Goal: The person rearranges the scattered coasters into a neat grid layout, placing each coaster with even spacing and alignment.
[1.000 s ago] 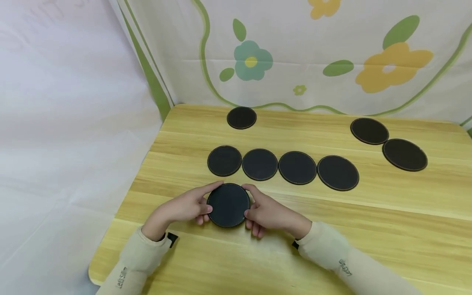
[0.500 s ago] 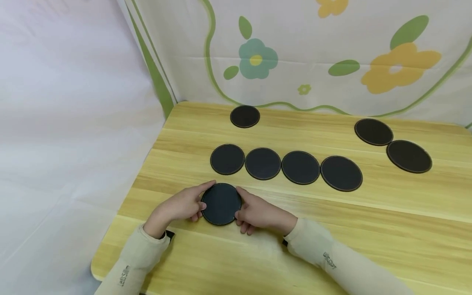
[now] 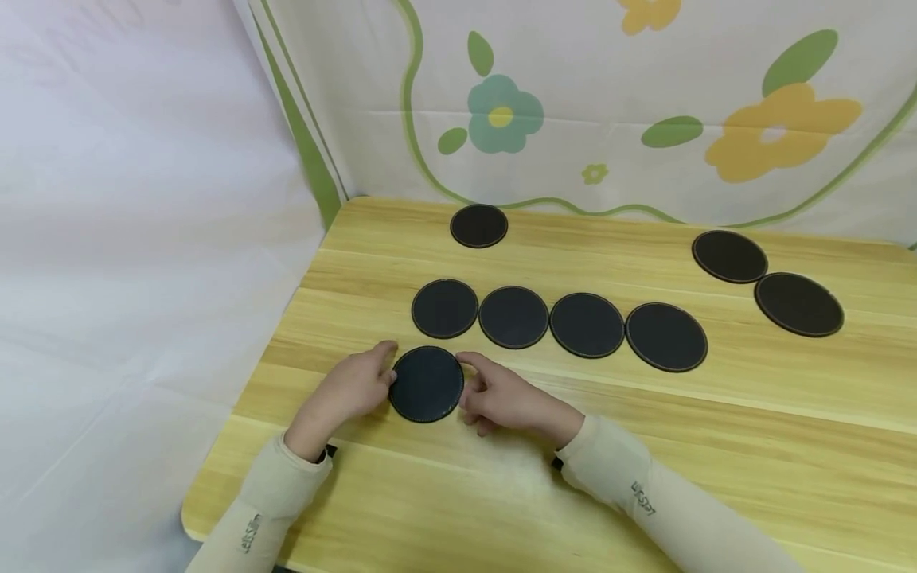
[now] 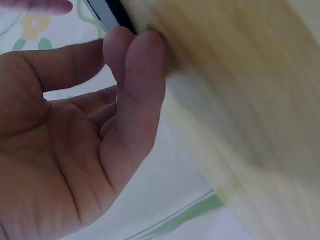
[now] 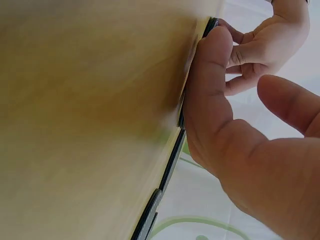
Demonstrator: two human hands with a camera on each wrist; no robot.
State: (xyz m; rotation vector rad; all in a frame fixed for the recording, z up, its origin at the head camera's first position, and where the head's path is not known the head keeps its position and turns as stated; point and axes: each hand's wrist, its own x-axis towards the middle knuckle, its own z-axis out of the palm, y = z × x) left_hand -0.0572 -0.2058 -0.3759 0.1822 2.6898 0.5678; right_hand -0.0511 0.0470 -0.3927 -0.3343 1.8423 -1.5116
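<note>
A round black coaster (image 3: 427, 384) with a stitched rim lies on the wooden table in front of me. At its left edge is my left hand (image 3: 349, 387), the thumb touching or almost touching the rim and the index finger off it. My right hand (image 3: 514, 403) is at the right edge, its index fingertip close to the rim. In the right wrist view, the thumb of the right hand (image 5: 260, 145) stands apart from the fingers. The left wrist view has the left hand (image 4: 75, 125) with bent fingers and only a sliver of the coaster (image 4: 111, 14).
Just beyond is a row of several black coasters (image 3: 513, 317), edge to edge. One coaster (image 3: 478, 226) lies near the table's back edge, and two more (image 3: 729, 256) sit at the back right. A flowered cloth (image 3: 573, 143) hangs behind the wooden table (image 3: 458, 493).
The held coaster first moved left, then came down flat on the table slightly farther from me. Both hands have loosened from its rim. The other coasters keep their arrangement.
</note>
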